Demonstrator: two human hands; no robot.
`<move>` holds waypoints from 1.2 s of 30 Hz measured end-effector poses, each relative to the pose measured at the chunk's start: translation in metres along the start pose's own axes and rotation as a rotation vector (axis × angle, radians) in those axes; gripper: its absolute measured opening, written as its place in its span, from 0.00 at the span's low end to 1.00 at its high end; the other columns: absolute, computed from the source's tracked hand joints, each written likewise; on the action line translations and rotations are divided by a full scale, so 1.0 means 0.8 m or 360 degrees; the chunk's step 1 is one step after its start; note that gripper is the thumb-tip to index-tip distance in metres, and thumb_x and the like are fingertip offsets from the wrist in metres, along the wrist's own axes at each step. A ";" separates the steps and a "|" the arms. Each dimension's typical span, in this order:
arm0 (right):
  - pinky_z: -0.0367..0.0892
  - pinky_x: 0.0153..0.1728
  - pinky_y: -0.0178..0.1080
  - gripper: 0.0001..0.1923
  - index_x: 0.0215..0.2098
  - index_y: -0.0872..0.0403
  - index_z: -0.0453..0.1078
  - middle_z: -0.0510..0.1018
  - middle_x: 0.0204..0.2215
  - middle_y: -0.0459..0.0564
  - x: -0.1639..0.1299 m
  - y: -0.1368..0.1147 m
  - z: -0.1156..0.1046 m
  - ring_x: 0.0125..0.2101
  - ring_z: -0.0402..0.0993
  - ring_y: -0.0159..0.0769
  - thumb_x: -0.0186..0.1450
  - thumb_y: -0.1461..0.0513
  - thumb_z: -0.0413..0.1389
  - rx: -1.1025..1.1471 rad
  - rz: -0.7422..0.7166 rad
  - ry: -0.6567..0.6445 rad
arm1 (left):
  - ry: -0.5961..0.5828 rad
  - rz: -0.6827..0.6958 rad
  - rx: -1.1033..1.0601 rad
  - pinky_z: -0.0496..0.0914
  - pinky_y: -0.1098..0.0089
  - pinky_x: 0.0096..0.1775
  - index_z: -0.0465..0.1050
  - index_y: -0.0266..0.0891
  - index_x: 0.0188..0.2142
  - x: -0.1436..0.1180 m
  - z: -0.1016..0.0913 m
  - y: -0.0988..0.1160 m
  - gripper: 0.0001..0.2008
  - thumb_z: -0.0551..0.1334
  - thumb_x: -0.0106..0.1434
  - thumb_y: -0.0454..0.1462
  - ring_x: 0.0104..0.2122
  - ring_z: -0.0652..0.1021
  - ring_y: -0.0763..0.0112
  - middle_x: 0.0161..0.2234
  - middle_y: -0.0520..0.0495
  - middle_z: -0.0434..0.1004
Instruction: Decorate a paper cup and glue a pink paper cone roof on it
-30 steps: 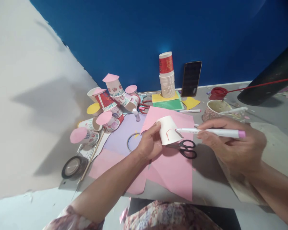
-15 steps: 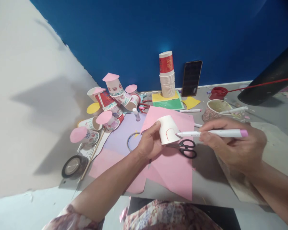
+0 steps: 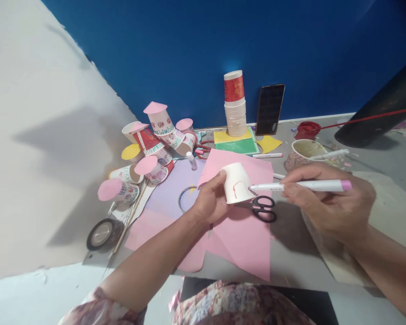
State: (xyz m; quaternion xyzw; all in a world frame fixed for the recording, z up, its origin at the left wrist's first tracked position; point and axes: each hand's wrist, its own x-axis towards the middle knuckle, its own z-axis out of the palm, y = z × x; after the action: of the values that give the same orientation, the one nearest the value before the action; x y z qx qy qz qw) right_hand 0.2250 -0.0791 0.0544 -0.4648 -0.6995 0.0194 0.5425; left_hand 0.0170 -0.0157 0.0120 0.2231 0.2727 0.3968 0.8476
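Observation:
A white paper cup, upside down and slightly tilted, is held in my left hand, thumb on its near side. A reddish arch-shaped line is drawn on the cup's wall. My right hand pinches a white marker pen with a pink end, its tip at the cup's right side; whether it touches cannot be made out. Below the cup, black-handled scissors lie on pink paper, their blades partly hidden by my hand and the cup.
Decorated paper cups with pink tops cluster at the left. Stacked cups and a phone stand by the blue wall. A tape roll lies at the left edge, a patterned cup at the right, and red-handled scissors behind.
The marker tip and both hands stay almost in place at the cup. The whole view shifts very slightly; the drawn line looks the same.

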 end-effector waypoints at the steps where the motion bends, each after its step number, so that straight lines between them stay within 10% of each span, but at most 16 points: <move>1: 0.60 0.16 0.33 0.07 0.30 0.48 0.76 0.82 0.23 0.39 0.000 0.001 0.001 0.16 0.70 0.27 0.65 0.65 0.61 0.0000 0.0003 0.0005 | -0.0005 -0.0008 0.0000 0.78 0.45 0.47 0.75 0.31 0.56 0.000 0.001 0.000 0.21 0.63 0.69 0.43 0.37 0.84 0.50 0.38 0.38 0.83; 21: 0.60 0.16 0.27 0.08 0.29 0.48 0.75 0.78 0.18 0.34 0.004 -0.004 -0.004 0.15 0.67 0.22 0.65 0.66 0.60 0.0218 0.0042 -0.0203 | 0.0014 -0.0045 -0.0036 0.77 0.50 0.48 0.74 0.30 0.57 0.002 -0.004 0.000 0.21 0.61 0.71 0.42 0.40 0.85 0.49 0.39 0.34 0.86; 36: 0.54 0.15 0.31 0.06 0.31 0.49 0.76 0.82 0.24 0.37 0.000 0.001 0.005 0.14 0.59 0.22 0.65 0.66 0.62 -0.0018 -0.0054 0.0031 | 0.0010 0.0127 0.0082 0.79 0.56 0.43 0.78 0.34 0.49 0.000 -0.005 -0.007 0.23 0.75 0.58 0.42 0.37 0.83 0.56 0.38 0.42 0.83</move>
State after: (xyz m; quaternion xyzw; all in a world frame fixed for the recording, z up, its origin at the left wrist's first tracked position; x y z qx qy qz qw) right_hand 0.2224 -0.0768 0.0519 -0.4560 -0.7021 0.0017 0.5468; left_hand 0.0176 -0.0185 0.0059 0.2542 0.2764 0.4238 0.8243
